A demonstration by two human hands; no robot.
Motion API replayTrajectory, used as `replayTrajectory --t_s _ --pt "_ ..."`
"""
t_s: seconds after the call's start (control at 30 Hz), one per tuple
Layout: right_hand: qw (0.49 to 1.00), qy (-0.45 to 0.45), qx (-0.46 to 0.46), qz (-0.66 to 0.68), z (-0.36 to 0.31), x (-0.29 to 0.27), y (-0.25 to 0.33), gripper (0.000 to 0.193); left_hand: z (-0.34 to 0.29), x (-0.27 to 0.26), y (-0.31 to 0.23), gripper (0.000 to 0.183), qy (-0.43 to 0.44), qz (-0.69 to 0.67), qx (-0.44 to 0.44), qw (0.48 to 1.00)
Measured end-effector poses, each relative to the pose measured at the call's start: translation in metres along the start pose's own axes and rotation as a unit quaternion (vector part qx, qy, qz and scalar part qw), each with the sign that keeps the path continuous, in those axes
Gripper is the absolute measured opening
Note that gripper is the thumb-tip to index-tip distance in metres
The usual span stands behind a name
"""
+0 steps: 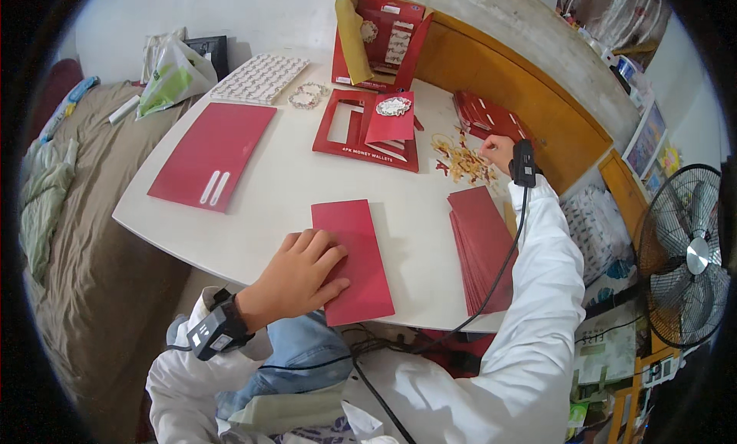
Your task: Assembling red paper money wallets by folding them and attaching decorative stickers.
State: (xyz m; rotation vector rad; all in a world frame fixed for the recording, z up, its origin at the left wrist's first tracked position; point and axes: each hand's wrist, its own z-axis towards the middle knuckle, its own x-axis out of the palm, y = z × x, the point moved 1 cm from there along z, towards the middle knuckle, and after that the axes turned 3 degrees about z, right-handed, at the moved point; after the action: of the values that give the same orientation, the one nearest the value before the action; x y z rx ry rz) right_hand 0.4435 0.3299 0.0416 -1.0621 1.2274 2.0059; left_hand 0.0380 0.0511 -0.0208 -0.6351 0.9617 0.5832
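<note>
My left hand (301,273) lies flat on a plain red money wallet (365,252) at the table's front edge, its fingers stretched out. Off to the far right, my right hand (497,152) is closed in a pinch at the edge of a loose pile of small gold and red pieces (464,163). What sits between its fingertips is too small to make out. A fanned stack of red wallets (482,248) lies nearer me, beside my right forearm. Behind the right hand rests another batch of red wallets (484,114).
On the white table (292,167) stand an open red box (414,41) and a red cardboard frame (345,146) with a decorated tag. A patterned sheet (261,77), a beaded ring (309,96) and a red folder (215,154) lie left. Cables cross my lap; a fan (695,256) stands right.
</note>
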Motion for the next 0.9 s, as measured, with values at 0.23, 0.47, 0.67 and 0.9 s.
replayTrajectory --t_s 0.23,0.47,0.67,0.9 --pt "1.0 -0.011 -0.001 -0.013 0.0 -0.009 0.028 0.018 0.0 -0.002 0.0 0.04 -0.006 -0.004 0.004 1.0" --pt "0.978 0.055 -0.085 0.181 -0.066 0.039 0.188 0.013 -0.009 0.013 0.005 0.049 -0.085 -0.099 -0.071 0.989" --pt "0.954 0.15 -0.206 0.159 -0.111 0.104 0.249 0.014 -0.008 0.004 0.002 0.05 -0.107 0.023 -0.027 0.994" --pt "0.948 0.094 -0.301 0.033 -0.124 0.139 0.255 0.01 -0.013 0.008 0.006 0.046 -0.118 -0.02 -0.033 0.992"
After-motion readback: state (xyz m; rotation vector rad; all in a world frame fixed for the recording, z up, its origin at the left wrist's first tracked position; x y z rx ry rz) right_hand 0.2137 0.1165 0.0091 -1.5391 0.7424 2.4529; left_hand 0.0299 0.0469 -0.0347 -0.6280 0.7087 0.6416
